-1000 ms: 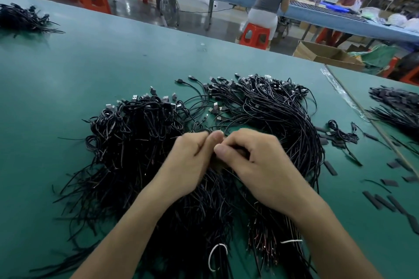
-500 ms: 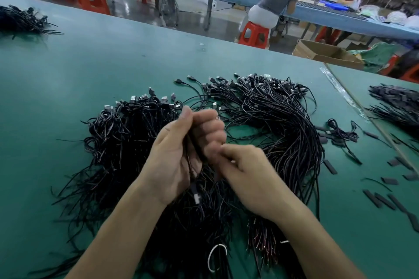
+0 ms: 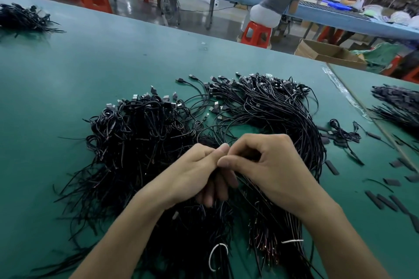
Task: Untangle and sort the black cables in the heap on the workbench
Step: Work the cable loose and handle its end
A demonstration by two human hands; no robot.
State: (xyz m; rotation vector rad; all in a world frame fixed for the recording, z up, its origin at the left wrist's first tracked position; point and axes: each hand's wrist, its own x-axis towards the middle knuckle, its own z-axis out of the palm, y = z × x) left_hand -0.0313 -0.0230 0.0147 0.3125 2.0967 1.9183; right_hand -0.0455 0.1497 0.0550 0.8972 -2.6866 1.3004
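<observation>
A big heap of thin black USB cables (image 3: 145,142) covers the middle of the green workbench (image 3: 68,75), with a second, more combed bundle (image 3: 283,115) curving to its right. My left hand (image 3: 192,174) and my right hand (image 3: 267,170) meet above the heap's near side. Both have curled fingers, and their thumbs and fingertips pinch thin black cables between them. The cable ends inside the hands are hidden. White ties (image 3: 217,256) bind cables near the front edge.
Short black sleeve pieces (image 3: 385,201) lie scattered at the right. Another cable pile (image 3: 403,106) sits on the adjoining table at right, and a smaller one (image 3: 20,18) at far left. Beyond the bench, people work at a blue table beside red stools and a cardboard box (image 3: 328,52).
My left hand, raised half a second ago with its palm turned and cables in its fist, has come back down. Both hands are again pinched together over the heap.
</observation>
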